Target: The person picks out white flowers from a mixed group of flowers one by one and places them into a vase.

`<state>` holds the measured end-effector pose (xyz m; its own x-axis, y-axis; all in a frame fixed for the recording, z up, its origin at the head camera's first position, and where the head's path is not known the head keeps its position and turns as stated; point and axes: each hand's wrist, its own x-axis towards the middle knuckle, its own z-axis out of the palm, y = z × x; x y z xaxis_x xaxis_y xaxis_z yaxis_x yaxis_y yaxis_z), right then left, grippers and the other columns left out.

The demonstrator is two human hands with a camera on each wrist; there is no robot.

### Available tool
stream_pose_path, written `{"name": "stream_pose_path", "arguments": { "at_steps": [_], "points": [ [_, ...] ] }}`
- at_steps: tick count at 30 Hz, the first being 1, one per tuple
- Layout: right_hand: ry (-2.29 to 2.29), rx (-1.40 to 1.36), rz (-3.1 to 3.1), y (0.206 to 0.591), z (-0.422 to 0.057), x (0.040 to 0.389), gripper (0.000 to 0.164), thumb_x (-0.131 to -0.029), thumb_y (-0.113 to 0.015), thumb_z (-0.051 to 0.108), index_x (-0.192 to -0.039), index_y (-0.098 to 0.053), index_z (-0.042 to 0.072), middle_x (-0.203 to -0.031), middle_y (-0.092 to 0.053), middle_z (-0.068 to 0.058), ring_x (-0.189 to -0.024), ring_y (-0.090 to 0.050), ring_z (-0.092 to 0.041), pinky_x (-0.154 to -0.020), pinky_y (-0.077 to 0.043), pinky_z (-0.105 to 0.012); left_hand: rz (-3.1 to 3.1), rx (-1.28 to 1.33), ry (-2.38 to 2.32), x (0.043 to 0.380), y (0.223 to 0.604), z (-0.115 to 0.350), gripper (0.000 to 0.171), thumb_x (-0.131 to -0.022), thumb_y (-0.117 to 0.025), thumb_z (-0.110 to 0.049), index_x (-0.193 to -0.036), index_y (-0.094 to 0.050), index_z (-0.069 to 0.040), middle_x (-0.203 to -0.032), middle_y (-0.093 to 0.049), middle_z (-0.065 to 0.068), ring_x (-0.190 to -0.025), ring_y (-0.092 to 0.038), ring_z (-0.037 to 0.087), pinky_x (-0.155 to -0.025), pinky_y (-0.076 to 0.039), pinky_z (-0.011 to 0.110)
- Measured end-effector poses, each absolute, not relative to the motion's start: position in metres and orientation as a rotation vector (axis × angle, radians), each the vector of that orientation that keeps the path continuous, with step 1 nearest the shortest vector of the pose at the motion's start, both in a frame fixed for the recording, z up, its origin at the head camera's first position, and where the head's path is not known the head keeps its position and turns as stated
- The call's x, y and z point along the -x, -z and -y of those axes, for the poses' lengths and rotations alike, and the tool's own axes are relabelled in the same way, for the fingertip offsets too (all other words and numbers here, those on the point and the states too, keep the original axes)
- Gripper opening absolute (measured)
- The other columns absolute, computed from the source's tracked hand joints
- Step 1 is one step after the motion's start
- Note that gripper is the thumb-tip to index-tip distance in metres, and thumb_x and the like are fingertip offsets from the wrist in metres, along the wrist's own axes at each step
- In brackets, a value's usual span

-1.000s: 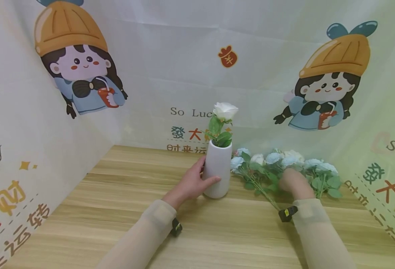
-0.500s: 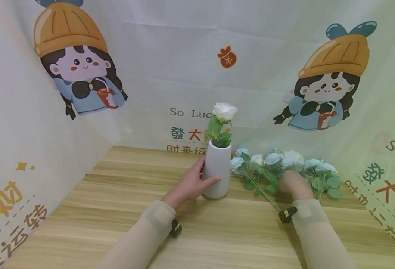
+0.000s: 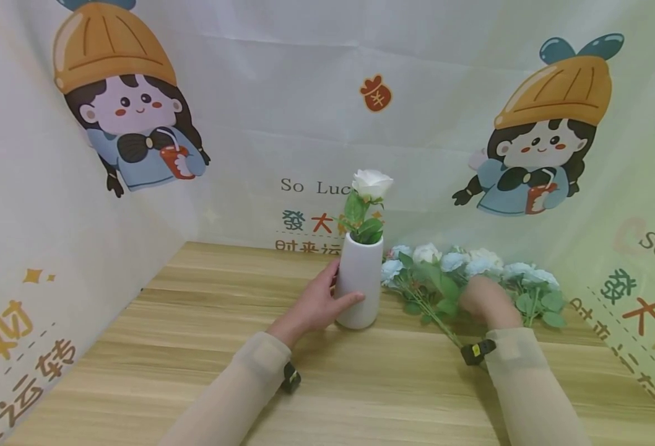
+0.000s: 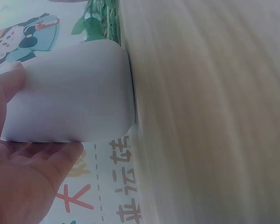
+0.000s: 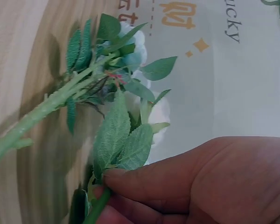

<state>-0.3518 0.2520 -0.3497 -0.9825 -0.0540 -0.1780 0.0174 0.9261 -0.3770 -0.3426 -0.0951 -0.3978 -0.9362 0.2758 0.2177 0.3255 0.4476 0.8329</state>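
A white vase (image 3: pixel 359 285) stands upright on the wooden table with one white rose (image 3: pixel 372 184) in it. My left hand (image 3: pixel 322 300) grips the vase from its left side, thumb across the front; the left wrist view shows the fingers (image 4: pixel 60 161) along its wall. To the right, my right hand (image 3: pixel 488 303) is among artificial flowers. Its thumb and fingers pinch a green stem (image 5: pixel 99 205) just below two leaves (image 5: pixel 113 135), as the right wrist view shows. A white bloom (image 5: pixel 159 119) shows behind those leaves, seen also as a white rose (image 3: pixel 426 254) from the head.
Pale blue flowers (image 3: pixel 519 272) lie along the back right of the table (image 3: pixel 194 371). One thick stem (image 3: pixel 436 319) points toward the front, near the right wrist's black camera (image 3: pixel 478 352). A printed cloth (image 3: pixel 283 93) hangs behind and at both sides.
The white rose at the right hand has risen slightly, its leaves shifting with it, and the right hand has lifted a little. The left hand and vase stay in place.
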Motion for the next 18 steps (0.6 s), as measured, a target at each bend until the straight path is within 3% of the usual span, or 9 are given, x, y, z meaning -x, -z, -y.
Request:
{"name": "stream_pose_path", "arguments": {
  "at_steps": [8, 18],
  "points": [
    [0.631, -0.010, -2.906, 0.339, -0.246, 0.349, 0.036, -0.099, -0.047, 0.001, -0.065, -0.049, 0.015, -0.055, -0.039, 0.005, -0.048, -0.034, -0.009, -0.047, -0.035, -0.023, 2.623, 0.544, 1.529, 0.342, 0.397, 0.095, 0.084, -0.101, -0.081, -0.040, -0.169, -0.036, -0.021, -0.171, -0.047, 0.016, -0.156, -0.049, 0.042, -0.126, -0.045, 0.063],
    [0.635, 0.059, -3.009, 0.323, -0.238, 0.344, 0.041, -0.098, -0.040, 0.005, -0.060, -0.048, 0.018, -0.056, -0.043, 0.003, -0.050, -0.040, -0.014, -0.050, -0.041, -0.029, 2.617, 0.548, 1.535, 0.341, 0.396, 0.094, 0.084, -0.101, -0.082, -0.039, -0.169, -0.037, -0.021, -0.170, -0.048, 0.016, -0.156, -0.050, 0.042, -0.126, -0.045, 0.063]
  ]
}}
